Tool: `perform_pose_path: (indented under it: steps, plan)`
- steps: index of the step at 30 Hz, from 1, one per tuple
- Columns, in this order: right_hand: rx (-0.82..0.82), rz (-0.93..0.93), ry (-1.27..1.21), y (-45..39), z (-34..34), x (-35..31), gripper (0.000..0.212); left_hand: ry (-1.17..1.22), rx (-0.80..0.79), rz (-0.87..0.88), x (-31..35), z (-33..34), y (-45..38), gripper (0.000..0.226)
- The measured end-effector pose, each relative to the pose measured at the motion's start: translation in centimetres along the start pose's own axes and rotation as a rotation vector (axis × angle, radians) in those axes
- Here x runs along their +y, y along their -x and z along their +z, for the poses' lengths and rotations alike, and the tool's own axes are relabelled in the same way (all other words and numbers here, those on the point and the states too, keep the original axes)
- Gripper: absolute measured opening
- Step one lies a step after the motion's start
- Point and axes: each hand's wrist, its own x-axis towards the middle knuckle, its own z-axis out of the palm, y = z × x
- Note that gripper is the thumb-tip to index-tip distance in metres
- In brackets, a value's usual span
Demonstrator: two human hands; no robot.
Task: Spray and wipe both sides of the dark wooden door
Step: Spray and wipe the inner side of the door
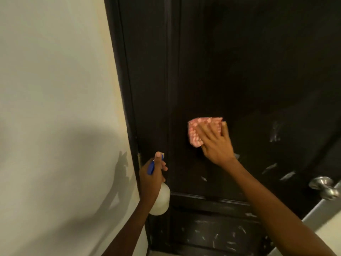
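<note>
Nearest, at the door's left edge, the left hand (pixel 151 174) grips a spray bottle (pixel 160 199) round its neck, fingers curled over the blue trigger (pixel 151 168), thumb up on top. The bottle's pale round body hangs below the fist, against the foot of the door's upper panel.

Further in, the right hand (pixel 215 140) lies flat on the door (pixel 239 74), fingers straight and spread, pressing a pink patterned cloth (pixel 200 129) against the dark wood. The cloth sits in the lower part of the upper panel, right of the door's left edge.

Whitish streaks (pixel 275 133) mark the door right of the cloth, with more on the lower panel. A silver knob (pixel 325 185) stands at the door's right edge, below the cloth's level. A pale wall (pixel 55 89) runs left of the door, with shadows across it.
</note>
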Motion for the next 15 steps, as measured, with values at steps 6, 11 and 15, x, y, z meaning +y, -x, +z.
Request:
perform_pose_path:
  steps: [6,11,15]
  plan:
    - [0.160,0.416,0.010,4.2,-3.9,12.7,0.072,0.058,-0.075,0.050,2.0,5.5,1.5,0.055]
    - [0.273,0.932,-0.171,10.5,-4.9,19.1,0.077,0.111,-0.142,0.050,3.1,11.7,3.6,0.048]
    - [0.285,1.108,-0.305,11.0,-4.0,18.0,0.084,0.095,-0.142,0.055,4.1,15.3,4.6,0.049]
